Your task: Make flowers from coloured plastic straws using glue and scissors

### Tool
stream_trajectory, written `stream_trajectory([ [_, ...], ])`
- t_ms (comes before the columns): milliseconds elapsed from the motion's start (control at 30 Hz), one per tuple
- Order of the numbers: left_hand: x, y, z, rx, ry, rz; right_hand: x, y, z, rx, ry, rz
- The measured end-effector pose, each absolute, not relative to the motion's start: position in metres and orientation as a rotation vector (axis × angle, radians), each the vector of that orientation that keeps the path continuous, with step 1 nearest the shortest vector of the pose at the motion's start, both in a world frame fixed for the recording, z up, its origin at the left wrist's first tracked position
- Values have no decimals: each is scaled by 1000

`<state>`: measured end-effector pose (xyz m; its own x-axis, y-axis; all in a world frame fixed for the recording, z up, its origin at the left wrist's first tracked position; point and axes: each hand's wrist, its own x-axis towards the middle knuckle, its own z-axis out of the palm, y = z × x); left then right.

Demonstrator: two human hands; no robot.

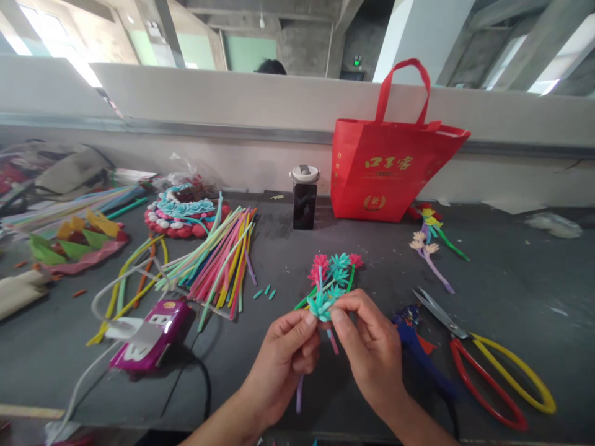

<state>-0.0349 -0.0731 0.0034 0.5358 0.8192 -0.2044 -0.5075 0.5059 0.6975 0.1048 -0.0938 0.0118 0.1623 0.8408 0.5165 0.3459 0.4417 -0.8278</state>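
My left hand (292, 350) and my right hand (369, 344) meet near the table's front, fingertips pinching a small teal craft flower (320, 307) from both sides. A purple stem (299, 394) sticks out below my left hand; its upper end is hidden by the fingers. Right behind the held flower lie pink flowers (318, 267) and other teal flowers (341, 272) on green stems. A short pink stem (333, 342) shows between my hands. Beyond my right hand lie a blue-handled tool (421, 353), partly hidden, and open scissors (458, 331) with red and yellow handles.
Colourful craft sticks (223, 260) lie in a pile at left, with tiny teal offcuts (265, 292) nearby. A purple car-shaped power strip (155, 334) with white cables is front left. A phone (304, 207) leans upright near a red bag (385, 167). Finished flowers (425, 241) lie at right.
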Motion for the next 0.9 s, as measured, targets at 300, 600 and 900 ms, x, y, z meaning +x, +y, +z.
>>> stream_trajectory([
  [300,-35,-72,5,579,553,897,104,-100,13,-1115,-1588,188],
  [600,-34,-72,7,596,570,893,101,-96,16,-1131,-1619,134],
  [900,-34,-73,4,611,583,882,102,-98,14,-1163,-1594,238],
])
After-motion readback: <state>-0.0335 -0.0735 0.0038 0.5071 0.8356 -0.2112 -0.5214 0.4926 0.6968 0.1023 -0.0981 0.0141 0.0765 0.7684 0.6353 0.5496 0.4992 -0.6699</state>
